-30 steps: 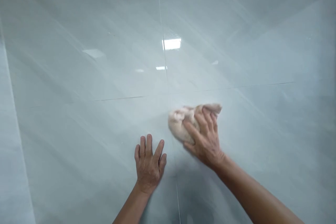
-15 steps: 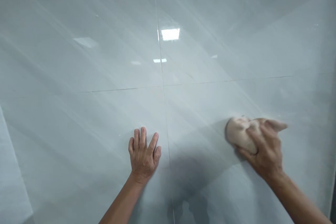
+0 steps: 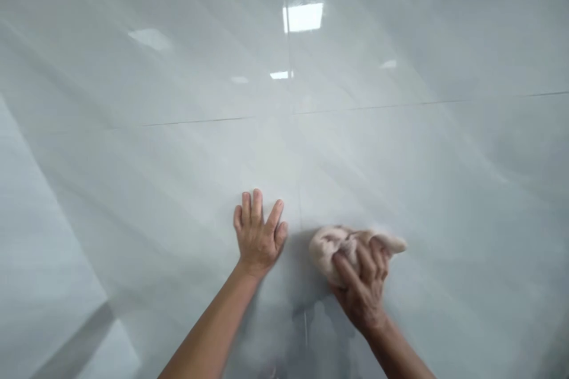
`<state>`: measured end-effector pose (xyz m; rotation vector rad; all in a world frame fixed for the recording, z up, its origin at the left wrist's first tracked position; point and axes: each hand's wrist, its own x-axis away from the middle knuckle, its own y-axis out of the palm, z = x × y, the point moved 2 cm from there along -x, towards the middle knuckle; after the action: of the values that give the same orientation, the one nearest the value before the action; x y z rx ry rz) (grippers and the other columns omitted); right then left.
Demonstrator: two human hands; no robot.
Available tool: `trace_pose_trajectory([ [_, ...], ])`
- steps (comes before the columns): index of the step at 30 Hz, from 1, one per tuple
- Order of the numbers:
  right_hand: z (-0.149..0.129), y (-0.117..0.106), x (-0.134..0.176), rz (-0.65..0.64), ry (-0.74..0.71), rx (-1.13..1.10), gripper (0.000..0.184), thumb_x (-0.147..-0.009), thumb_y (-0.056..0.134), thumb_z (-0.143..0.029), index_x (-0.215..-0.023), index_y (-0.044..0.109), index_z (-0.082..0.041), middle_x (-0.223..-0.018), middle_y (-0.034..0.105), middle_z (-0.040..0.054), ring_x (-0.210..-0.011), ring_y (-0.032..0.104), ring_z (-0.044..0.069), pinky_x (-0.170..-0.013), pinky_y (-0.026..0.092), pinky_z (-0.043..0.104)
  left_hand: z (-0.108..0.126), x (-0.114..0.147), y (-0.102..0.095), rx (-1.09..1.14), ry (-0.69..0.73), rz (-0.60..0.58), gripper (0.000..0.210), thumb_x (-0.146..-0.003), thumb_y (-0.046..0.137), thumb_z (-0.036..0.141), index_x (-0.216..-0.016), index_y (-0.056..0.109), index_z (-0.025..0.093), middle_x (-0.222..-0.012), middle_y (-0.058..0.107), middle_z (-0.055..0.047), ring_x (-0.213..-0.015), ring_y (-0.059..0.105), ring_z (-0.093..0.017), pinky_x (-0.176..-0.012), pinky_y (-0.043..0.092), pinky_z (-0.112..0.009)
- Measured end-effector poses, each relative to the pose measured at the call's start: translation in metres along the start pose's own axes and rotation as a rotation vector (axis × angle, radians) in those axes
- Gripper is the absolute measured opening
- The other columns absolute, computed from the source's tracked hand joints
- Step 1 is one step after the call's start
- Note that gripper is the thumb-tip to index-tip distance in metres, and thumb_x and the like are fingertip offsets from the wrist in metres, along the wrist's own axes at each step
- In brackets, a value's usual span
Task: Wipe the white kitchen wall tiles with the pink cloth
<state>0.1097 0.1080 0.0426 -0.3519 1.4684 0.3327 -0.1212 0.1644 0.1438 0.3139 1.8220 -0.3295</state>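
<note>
Right hand (image 3: 365,296) clutches what seems a cloth (image 3: 324,251), left hand (image 3: 258,243) splayed on tile (image 3: 178,189).

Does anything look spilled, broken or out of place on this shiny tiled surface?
Nothing stands out. The tiled surface shows no obvious spill or break. The bright patches look like reflected lights, and the thin line looks like a tile joint. The cloth is bunched under the right hand, nothing odd.

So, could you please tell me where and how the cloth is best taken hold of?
I'd grip the cloth by its bunched body, probably from above and the near right, as the right hand does: it is thick and creased there, while its right end tapers.
</note>
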Motion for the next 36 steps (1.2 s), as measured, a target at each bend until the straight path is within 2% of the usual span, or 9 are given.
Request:
trace_pose_trajectory([
  [4, -0.039, 0.013, 0.041, -0.257, -0.121, -0.115, 0.033, -0.094, 0.068, -0.032, -0.127, 0.068, -0.030, -0.142, 0.060, 0.0094, -0.156, 0.032, 0.035, -0.131, 0.021, 0.058, 0.003, 0.002, -0.002, 0.002, -0.011, -0.036, 0.047, -0.105, 0.050, 0.036, -0.150, 0.058, 0.025, -0.178, 0.014, -0.014, -0.166, 0.014, -0.037, -0.127, 0.022, -0.056],
  [9, -0.022, 0.008, 0.024, -0.322, -0.226, -0.096, 0.036, -0.098, 0.064, -0.035, -0.133, 0.067, -0.028, -0.146, 0.059, 0.0109, -0.155, 0.035, 0.032, -0.132, 0.019, 0.052, -0.008, 0.009, -0.012, 0.042, 0.049, -0.103, 0.048, -0.105, 0.051, 0.036, -0.152, 0.057, 0.027, -0.176, 0.025, -0.015, -0.165, 0.019, -0.034, -0.127, 0.026, -0.054],
  [12, -0.009, 0.000, -0.019, -0.312, -0.272, -0.016, 0.045, -0.097, 0.067, -0.040, -0.139, 0.063, -0.026, -0.153, 0.053, 0.0140, -0.154, 0.036, 0.036, -0.130, 0.023, 0.056, -0.034, 0.025, -0.026, 0.032, 0.064, -0.149, 0.048, -0.103, 0.056, 0.033, -0.151, 0.057, 0.029, -0.171, 0.038, -0.014, -0.164, 0.026, -0.031, -0.129, 0.023, -0.052],
  [16, 0.008, -0.003, -0.107, -0.199, -0.310, 0.142, 0.053, -0.097, 0.066, -0.050, -0.142, 0.059, -0.022, -0.159, 0.045, 0.0171, -0.154, 0.035, 0.041, -0.126, 0.029, 0.063, -0.091, 0.048, -0.042, -0.034, -0.018, -0.100, 0.052, -0.101, 0.062, 0.032, -0.152, 0.057, 0.027, -0.173, 0.030, -0.017, -0.165, 0.021, -0.034, -0.129, 0.020, -0.054],
  [21, 0.015, 0.015, -0.224, 0.022, -0.037, 0.198, 0.060, -0.092, 0.064, -0.059, -0.139, 0.060, -0.022, -0.150, 0.051, 0.0165, -0.147, 0.043, 0.042, -0.118, 0.035, 0.067, -0.145, 0.059, -0.045, -0.091, -0.087, 0.019, 0.064, -0.101, 0.061, 0.032, -0.162, 0.042, 0.029, -0.177, 0.018, -0.018, -0.165, 0.018, -0.037, -0.128, 0.020, -0.056],
  [24, -0.008, 0.037, -0.244, 0.199, 0.057, 0.193, 0.057, -0.090, 0.063, -0.055, -0.136, 0.061, -0.022, -0.146, 0.052, 0.0168, -0.145, 0.043, 0.044, -0.113, 0.037, 0.069, -0.151, 0.060, -0.042, -0.090, -0.069, 0.044, 0.067, -0.101, 0.060, 0.035, -0.164, 0.039, 0.030, -0.177, 0.018, -0.018, -0.165, 0.020, -0.038, -0.127, 0.022, -0.058],
  [27, -0.050, 0.064, -0.202, 0.148, -0.108, 0.154, 0.060, -0.091, 0.064, -0.050, -0.145, 0.057, -0.023, -0.157, 0.043, 0.0166, -0.151, 0.036, 0.045, -0.118, 0.032, 0.072, -0.150, 0.061, -0.040, -0.084, -0.075, 0.054, 0.065, -0.102, 0.059, 0.037, -0.164, 0.039, 0.031, -0.177, 0.019, -0.017, -0.165, 0.020, -0.037, -0.128, 0.021, -0.057],
  [31, -0.109, 0.092, -0.090, -0.154, -0.337, 0.055, 0.066, -0.089, 0.072, -0.052, -0.149, 0.055, -0.033, -0.161, 0.043, 0.0109, -0.155, 0.029, 0.044, -0.123, 0.029, 0.069, -0.150, 0.064, -0.040, -0.084, -0.084, 0.048, 0.061, -0.104, 0.056, 0.039, -0.162, 0.042, 0.031, -0.177, 0.017, -0.016, -0.165, 0.019, -0.037, -0.128, 0.021, -0.057],
  [36, -0.153, 0.099, 0.009, -0.287, -0.436, -0.018, 0.042, -0.100, 0.064, -0.053, -0.136, 0.064, -0.031, -0.154, 0.052, 0.0088, -0.140, 0.049, 0.028, -0.118, 0.043, 0.052, -0.150, 0.065, -0.040, -0.049, -0.110, 0.011, 0.056, -0.105, 0.052, 0.043, -0.159, 0.047, 0.032, -0.178, 0.018, -0.013, -0.165, 0.020, -0.037, -0.128, 0.019, -0.057],
])
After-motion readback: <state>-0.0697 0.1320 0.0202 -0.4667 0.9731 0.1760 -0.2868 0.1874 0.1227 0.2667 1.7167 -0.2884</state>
